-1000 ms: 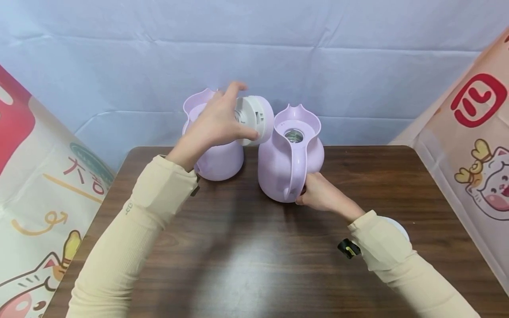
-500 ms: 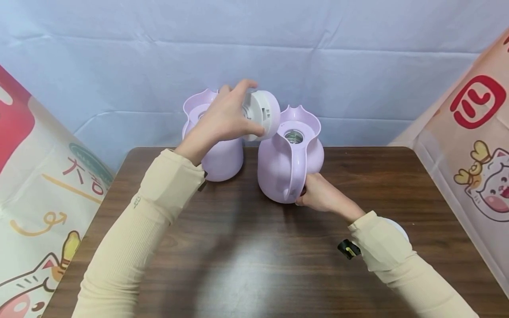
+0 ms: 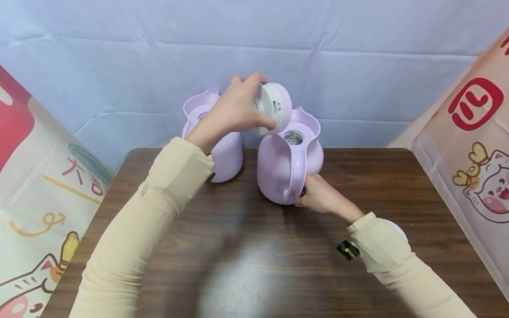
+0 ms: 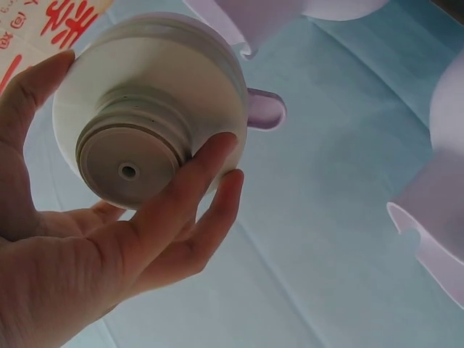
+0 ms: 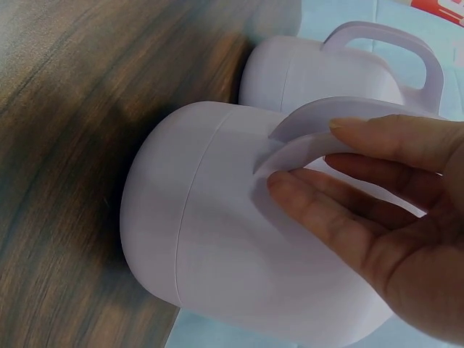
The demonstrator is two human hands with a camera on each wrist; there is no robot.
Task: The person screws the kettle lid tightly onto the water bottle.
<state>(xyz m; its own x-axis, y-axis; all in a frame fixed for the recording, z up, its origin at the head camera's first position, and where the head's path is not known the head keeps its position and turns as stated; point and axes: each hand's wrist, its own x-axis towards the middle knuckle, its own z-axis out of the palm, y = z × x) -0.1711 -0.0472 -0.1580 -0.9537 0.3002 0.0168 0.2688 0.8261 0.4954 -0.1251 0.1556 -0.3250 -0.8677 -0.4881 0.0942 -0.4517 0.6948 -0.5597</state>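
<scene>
My left hand (image 3: 240,104) holds a round white and lilac thermos lid (image 3: 283,106) tilted on its side, by its edges. In the left wrist view, its threaded plug (image 4: 129,163) with a small central hole and a lilac tab (image 4: 267,110) show. The lid is just above the left side of the right lilac thermos jug (image 3: 274,172), whose round mouth (image 3: 293,138) is uncovered. My right hand (image 3: 320,194) pinches the lower end of that jug's handle (image 3: 298,170). Beside it on the left stands a second lilac jug (image 3: 228,159), partly hidden behind my left hand and forearm.
Both jugs stand near the back edge of the dark wooden table (image 3: 246,247). A pale blue cloth (image 3: 377,79) hangs behind it, with printed panels at both sides. Partly behind my right sleeve lies a white round object (image 3: 397,228).
My left hand has carried the lid right and slightly upward, from between the jugs to beside the right jug's opening. The right hand and both jugs have stayed in place.
</scene>
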